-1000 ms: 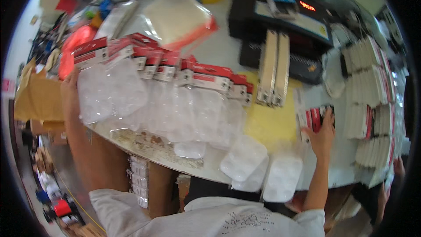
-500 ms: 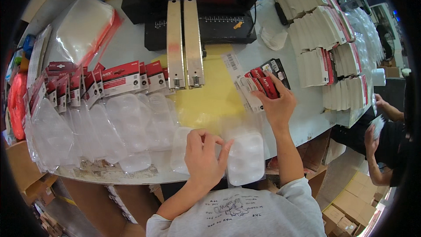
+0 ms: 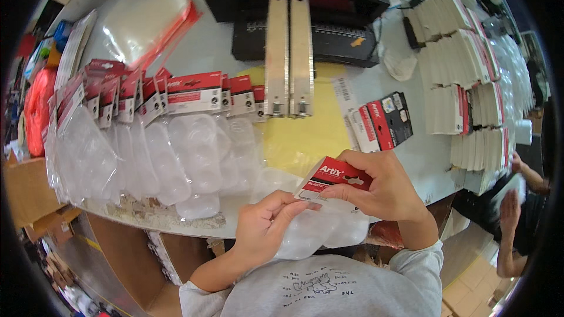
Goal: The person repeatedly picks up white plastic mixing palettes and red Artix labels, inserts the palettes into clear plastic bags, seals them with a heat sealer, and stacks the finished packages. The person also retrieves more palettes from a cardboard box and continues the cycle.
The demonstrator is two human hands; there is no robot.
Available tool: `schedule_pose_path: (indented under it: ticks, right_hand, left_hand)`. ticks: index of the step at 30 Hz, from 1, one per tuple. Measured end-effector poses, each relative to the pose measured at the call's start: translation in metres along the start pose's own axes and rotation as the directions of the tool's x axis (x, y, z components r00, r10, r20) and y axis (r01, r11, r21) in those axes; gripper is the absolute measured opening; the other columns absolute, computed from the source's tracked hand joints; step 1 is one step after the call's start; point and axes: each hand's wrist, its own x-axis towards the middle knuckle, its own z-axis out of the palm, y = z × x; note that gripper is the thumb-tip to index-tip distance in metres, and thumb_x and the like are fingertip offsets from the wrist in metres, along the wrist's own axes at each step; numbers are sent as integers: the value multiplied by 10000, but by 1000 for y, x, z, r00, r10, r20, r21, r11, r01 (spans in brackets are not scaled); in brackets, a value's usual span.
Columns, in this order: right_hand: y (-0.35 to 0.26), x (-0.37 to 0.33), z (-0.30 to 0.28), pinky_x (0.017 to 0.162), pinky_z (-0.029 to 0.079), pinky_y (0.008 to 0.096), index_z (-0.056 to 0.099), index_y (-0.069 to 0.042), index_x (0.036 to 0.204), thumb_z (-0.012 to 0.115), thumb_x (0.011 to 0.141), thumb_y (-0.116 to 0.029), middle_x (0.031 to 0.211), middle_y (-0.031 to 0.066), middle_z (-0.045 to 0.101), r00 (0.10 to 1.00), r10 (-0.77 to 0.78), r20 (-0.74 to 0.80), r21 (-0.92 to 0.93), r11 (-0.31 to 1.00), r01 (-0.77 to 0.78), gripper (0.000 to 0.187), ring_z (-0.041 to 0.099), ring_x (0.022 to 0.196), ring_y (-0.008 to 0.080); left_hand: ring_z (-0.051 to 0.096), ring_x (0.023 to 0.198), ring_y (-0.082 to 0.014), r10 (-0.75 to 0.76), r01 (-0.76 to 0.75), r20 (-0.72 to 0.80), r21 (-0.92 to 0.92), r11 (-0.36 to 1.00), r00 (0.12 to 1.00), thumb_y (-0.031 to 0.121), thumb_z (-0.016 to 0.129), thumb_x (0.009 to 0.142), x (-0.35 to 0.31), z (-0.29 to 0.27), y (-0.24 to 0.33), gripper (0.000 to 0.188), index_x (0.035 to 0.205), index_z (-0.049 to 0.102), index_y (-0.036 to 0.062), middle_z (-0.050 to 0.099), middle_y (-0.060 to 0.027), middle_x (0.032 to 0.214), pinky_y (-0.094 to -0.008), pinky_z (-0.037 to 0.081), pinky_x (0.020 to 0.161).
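Above the front edge of the table, my right hand (image 3: 388, 191) grips a folded red and white header card (image 3: 338, 177) with a hang hole, thumb in front and fingers behind. My left hand (image 3: 264, 226) pinches the top edge of a clear plastic bag (image 3: 320, 211) at the card's lower left corner; the fingers partly hide that edge. In the bag, a white plastic palette (image 3: 320, 235) with round wells lies below both hands. Another clear-bagged palette (image 3: 273, 182) rests just behind my left hand. A small pile of header cards (image 3: 385, 123) lies beyond my right hand.
A black machine (image 3: 305, 38) with two metal rails stands at the back, over a yellow sheet (image 3: 317, 94). Carded, bagged palettes (image 3: 194, 147) overlap at left, below empty bags (image 3: 147, 20). Card stacks (image 3: 464, 70) stand right. Another person's hand (image 3: 510, 208) shows far right.
My right hand has brought a header card from the pile to the bag's top by my left hand. The view has shifted, so the table appears further right.
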Motion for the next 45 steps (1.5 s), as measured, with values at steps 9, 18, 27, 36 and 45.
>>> schedule_pose_path:
  ticks: [9,18,27,36,45]
  right_hand:
    - [-2,11,10,480,390,260,610,-6,812,773,710,-189,608,75,571,991,-114,73,-147,981,124,266,469,501,148]
    - [29,-3,20,533,488,213,679,28,889,672,833,-157,742,66,660,957,268,113,505,814,-287,194,610,605,90]
    - [33,1,36,557,504,226,644,32,814,620,850,-116,720,66,641,952,291,97,702,658,-273,155,608,600,105]
    - [53,62,47,571,515,244,645,44,857,621,848,-134,747,88,638,929,333,-159,772,629,-94,180,610,605,125]
    - [53,55,46,605,519,244,643,53,878,620,844,-120,748,95,640,933,317,-173,752,654,-83,178,614,610,133]
  left_hand:
    - [383,469,-52,106,-90,-59,228,969,993,140,592,891,-3,-11,-4,130,857,635,22,518,-11,555,-218,311,435]
    - [388,612,-37,188,-166,-374,90,982,908,194,539,935,10,-21,-12,260,803,605,-20,520,34,642,-198,329,535]
    - [425,633,-104,32,82,-358,296,952,933,211,432,973,20,-20,1,267,841,514,-7,539,-64,689,-264,390,599]
    - [434,652,-134,220,-85,-392,334,939,893,239,408,982,89,-29,-14,289,877,512,-10,513,-75,697,-276,393,618]
    - [420,653,-127,253,-166,-347,261,951,903,236,413,980,86,-32,-21,311,812,484,-15,506,-65,694,-274,392,628]
